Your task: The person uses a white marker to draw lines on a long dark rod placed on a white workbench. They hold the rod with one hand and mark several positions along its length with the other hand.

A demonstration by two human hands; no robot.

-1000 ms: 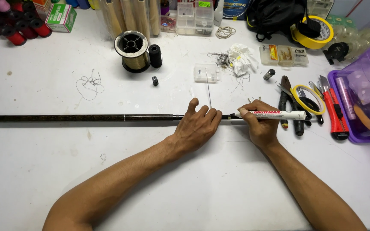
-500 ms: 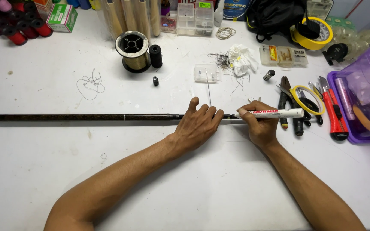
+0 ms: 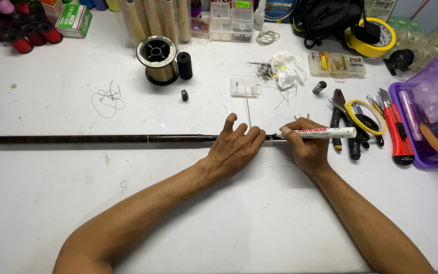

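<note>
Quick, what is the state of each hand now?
Left hand: open, pressing flat on the dark rod.
Right hand: closed, holding the white marker.

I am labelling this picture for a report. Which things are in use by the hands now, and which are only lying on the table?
In use: long dark rod under left hand; white marker in right hand.

Lying about: line spool, black thread spool, pliers, red cutter, purple bin, yellow tape roll.
</note>
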